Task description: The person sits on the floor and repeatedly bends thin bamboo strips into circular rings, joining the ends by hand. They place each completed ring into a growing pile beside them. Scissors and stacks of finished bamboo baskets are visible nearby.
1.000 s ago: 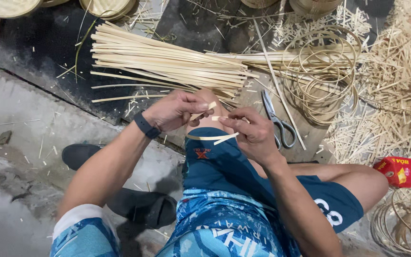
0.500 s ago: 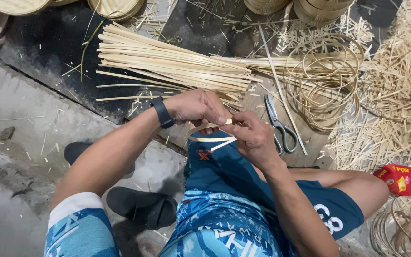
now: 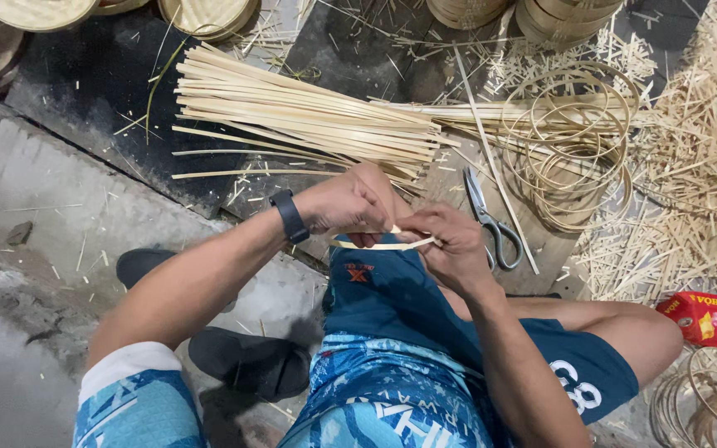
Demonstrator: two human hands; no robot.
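Your left hand and your right hand meet just above your knee, and both are pinched shut on the same thin bamboo strip, which bends in a shallow loop between them; the left grip is clamped on one end of it with the fingers curled over the top, the right grip clamped on the other end with the thumb pressing down. A black wristwatch sits on your left wrist. The strip hangs over your dark blue shorts, not touching the floor. Just beyond your hands lies a long bundle of straight bamboo strips on the dark floor, fanned out toward the left. To the right of your right hand a pair of scissors lies flat, blades pointing away from you, near a heap of coiled bamboo hoops. Farther right is a mound of loose bamboo shavings, and a small red packet rests beside your right knee. A black sandal lies on the grey concrete below your left arm
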